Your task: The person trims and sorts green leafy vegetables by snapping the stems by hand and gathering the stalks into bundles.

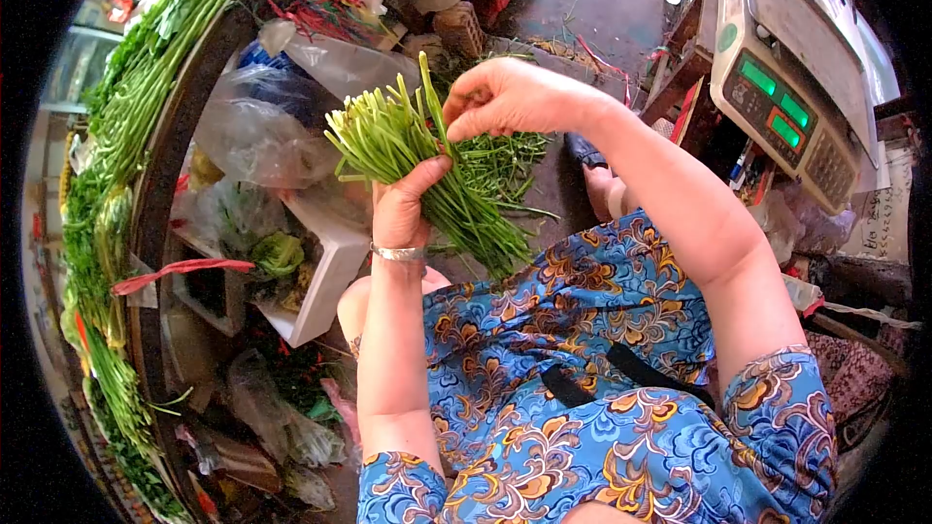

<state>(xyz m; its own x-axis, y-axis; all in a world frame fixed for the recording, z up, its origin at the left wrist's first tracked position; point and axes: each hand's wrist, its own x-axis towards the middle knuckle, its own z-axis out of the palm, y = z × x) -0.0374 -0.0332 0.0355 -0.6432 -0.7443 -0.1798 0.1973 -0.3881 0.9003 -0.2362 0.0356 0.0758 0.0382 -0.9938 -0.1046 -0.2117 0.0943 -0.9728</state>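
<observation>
I have the left hand (pixel 403 209) wrapped round a bunch of slim green stalks (pixel 388 136), pale ends uppermost, thumb laid across its middle, in the air before the lap. That grip is best firm without crushing. The right hand (pixel 510 102) curls narrow beside the bunch, near one taller stalk; whether it pinches anything, I can't tell. A light fingertip touch should spare the stalks. Lower and beyond, loose green stems (pixel 505 165) lie heaped.
</observation>
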